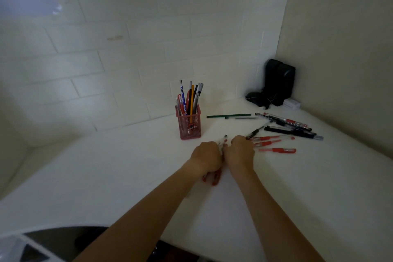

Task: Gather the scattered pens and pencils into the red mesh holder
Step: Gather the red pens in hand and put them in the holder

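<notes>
Head view first, and it is the only one I have. My left hand (207,156) and right hand (239,151) sit close together, nearly touching, on the white table (106,176), both curled around a small bunch of red pens (213,176). The capped ends poke out toward me under the left wrist, and a tip or two shows just past the knuckles on the far side. So the bunch runs near-to-far, roughly along my forearms. Exactly how many pens are in it I cannot tell.

The red mesh holder (190,125) stands upright just beyond and slightly left of the left hand, already holding a cluster of pens and pencils. I judge the next move to be a short lift forward and left, tipping the bunch upright, and the left hand is the nearer one for that.

More work lies to the right. Three loose red pens (276,150) lie just beside the right hand, pointing left-right. Beyond them is a heap of black pens (291,127), well right of the holder. A green pencil (228,115) lies crosswise between holder and heap.

A black pouch (276,83) sits in the far right corner.
</notes>
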`<state>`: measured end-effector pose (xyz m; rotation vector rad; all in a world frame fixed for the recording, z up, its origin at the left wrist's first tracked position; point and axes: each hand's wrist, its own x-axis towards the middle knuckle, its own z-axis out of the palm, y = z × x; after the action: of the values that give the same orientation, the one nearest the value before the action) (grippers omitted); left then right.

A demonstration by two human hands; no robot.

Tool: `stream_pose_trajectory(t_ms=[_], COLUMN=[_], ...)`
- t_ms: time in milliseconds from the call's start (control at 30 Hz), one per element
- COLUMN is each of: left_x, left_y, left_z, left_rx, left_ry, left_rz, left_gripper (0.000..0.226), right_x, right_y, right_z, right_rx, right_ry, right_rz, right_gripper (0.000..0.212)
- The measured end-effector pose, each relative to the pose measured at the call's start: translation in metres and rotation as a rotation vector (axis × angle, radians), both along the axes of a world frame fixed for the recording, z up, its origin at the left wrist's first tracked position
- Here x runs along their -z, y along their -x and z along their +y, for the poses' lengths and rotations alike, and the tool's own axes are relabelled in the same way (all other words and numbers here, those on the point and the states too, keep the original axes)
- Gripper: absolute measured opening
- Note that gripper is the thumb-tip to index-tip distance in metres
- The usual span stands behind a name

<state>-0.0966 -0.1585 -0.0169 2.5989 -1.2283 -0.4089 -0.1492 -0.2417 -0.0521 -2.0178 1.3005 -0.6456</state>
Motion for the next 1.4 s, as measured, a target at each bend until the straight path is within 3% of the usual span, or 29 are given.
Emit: stream_pose_trajectory(t_ms=[100, 233, 433, 567, 700, 767, 867, 933, 967, 1033, 1167, 1267, 1400], left_x=[-0.002, -0.003, -0.002, 0.002, -0.003, -0.004, -0.003, 0.000, 0.000, -0.002, -0.012, -0.013, -0.015], left_y=[0.002, 0.008, 0.000, -0.009, -0.006, -0.003, -0.005, -0.008, -0.008, -0.006, -0.001, -0.006, -0.007], left_z=[0.000, 0.002, 0.005, 0.010, 0.014, 0.018, 0.019, 0.018, 0.018, 0.021, 0.023, 0.022, 0.023], left_rx=[-0.009, 0.006, 0.012, -0.067, 0.072, 0.134, 0.067, 0.031, 0.023, 0.024, 0.079, 0.079, -0.039], left_ry=[-0.010, -0.010, 0.035, 0.225, 0.528, 0.665, 0.842, 0.947, 0.988, 1.052, 1.218, 1.325, 1.402], left_rz=[0.053, 0.058, 0.165, 0.210, 0.212, 0.274, 0.251, 0.278, 0.299, 0.325, 0.279, 0.284, 0.517], left_gripper=[0.028, 0.027, 0.019, 0.030, 0.019, 0.020, 0.030, 0.023, 0.015, 0.023, 0.018, 0.021, 0.029], right_x=[-0.003, -0.006, -0.008, -0.018, -0.048, -0.064, -0.074, -0.075, -0.074, -0.076, -0.095, -0.105, -0.091], right_y=[0.002, 0.008, 0.012, 0.010, 0.008, 0.009, 0.010, 0.009, 0.009, 0.008, 0.008, 0.008, -0.005], right_z=[0.002, 0.007, 0.016, 0.019, 0.019, 0.021, 0.029, 0.036, 0.040, 0.044, 0.051, 0.056, 0.059], right_rx=[0.008, -0.003, 0.005, -0.036, -0.133, -0.240, -0.347, -0.395, -0.411, -0.401, -0.421, -0.524, -0.573], right_ry=[-0.072, -0.150, -0.211, -0.196, -0.080, -0.078, 0.019, 0.097, 0.126, 0.141, 0.181, 0.296, 0.469], right_rz=[-0.067, -0.206, -0.357, -0.552, -0.643, -0.654, -0.699, -0.748, -0.762, -0.798, -0.898, -0.870, -0.697], right_gripper=[0.019, 0.007, 0.022, 0.011, 0.039, 0.043, 0.027, 0.019, 0.019, 0.019, 0.021, 0.029, 0.027])
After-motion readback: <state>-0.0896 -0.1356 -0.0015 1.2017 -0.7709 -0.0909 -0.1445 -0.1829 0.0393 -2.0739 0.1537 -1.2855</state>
